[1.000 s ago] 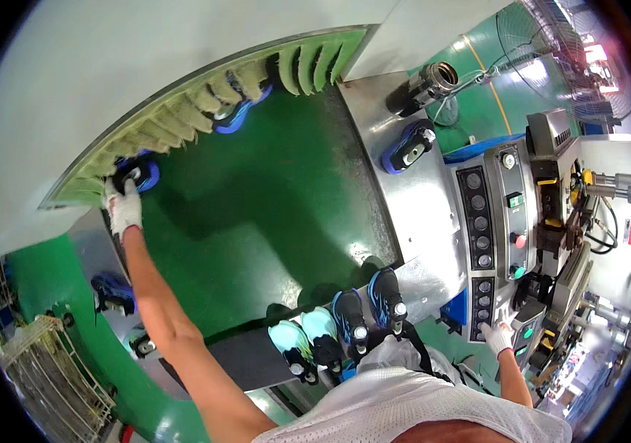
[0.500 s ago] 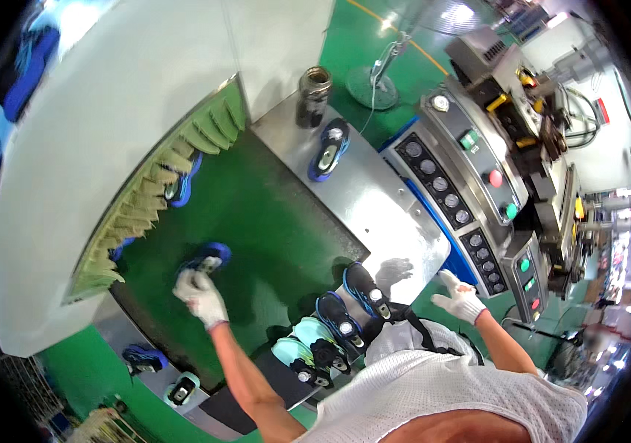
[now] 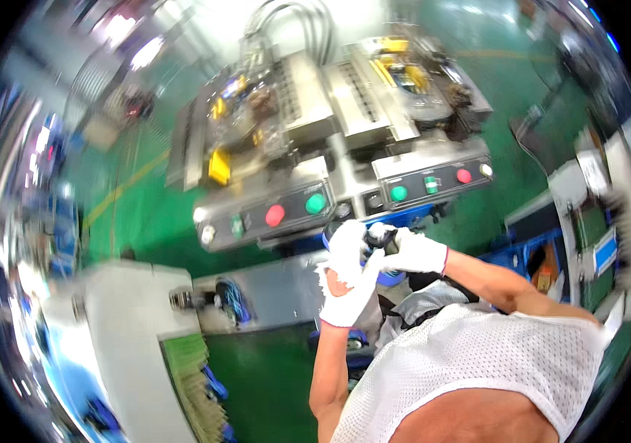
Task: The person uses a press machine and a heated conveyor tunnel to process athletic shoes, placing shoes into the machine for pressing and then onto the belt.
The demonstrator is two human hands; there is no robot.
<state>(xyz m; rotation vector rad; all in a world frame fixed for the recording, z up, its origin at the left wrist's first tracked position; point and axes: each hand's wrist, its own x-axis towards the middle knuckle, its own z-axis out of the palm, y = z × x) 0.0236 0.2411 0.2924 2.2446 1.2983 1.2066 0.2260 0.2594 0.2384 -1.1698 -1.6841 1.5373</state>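
Note:
My left hand point(image 3: 346, 284), in a white glove, is closed around a dark shoe with blue edging point(image 3: 329, 230), mostly covered by the blurred fingers. Right beside it, my gloved right hand point(image 3: 415, 253) grips a dark part with blue below it point(image 3: 390, 278). Whether this belongs to the same shoe or a second one, I cannot tell. Both hands are close together in front of the machine's button panels. Below them, another blue-and-dark shoe point(image 3: 357, 339) shows partly behind my left forearm.
A two-station machine with button panels point(image 3: 275, 215) stands ahead. To the left, a dark shoe with blue laces point(image 3: 234, 301) and a metal canister point(image 3: 181, 299) sit on the steel ledge point(image 3: 280, 286). Shoes lie by the flap curtain point(image 3: 191, 376) beside the green belt point(image 3: 260, 376).
The view has turned right to face the machine. My left hand has left the belt, where it was at a blue shoe, and met my right hand, which was open and apart.

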